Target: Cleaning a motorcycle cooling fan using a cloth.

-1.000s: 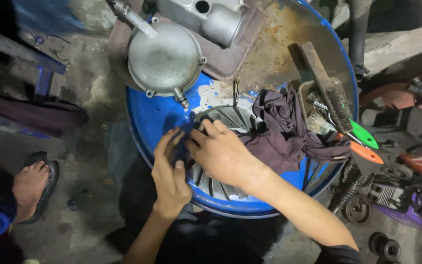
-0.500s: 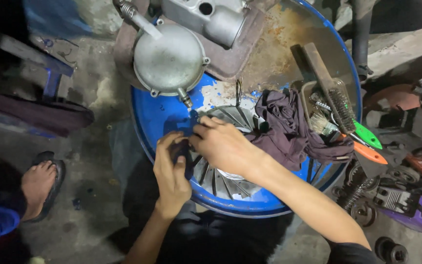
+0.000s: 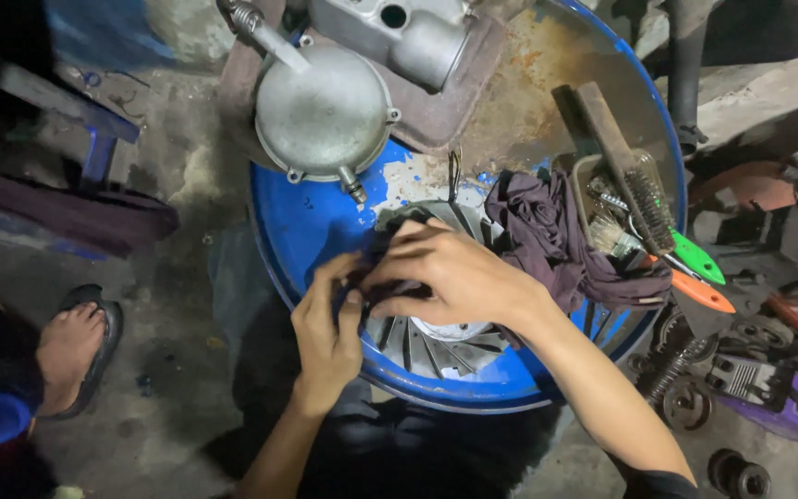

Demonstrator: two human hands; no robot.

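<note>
Hands pinch a dark rag over a finned metal fan wheel (image 3: 436,342).
Left hand (image 3: 325,337) and right hand (image 3: 450,277) fingers curl closed on the small dark rag (image 3: 376,282); crumpled maroon cloth (image 3: 556,240) beside the wheel, on the blue drum lid (image 3: 311,222).

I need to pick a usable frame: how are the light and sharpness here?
Head view: light falls brightest on the right hand, left hand and round metal cover; the floor at left lies in deep shadow; the finned wheel reads sharp, no strong glare.
</note>
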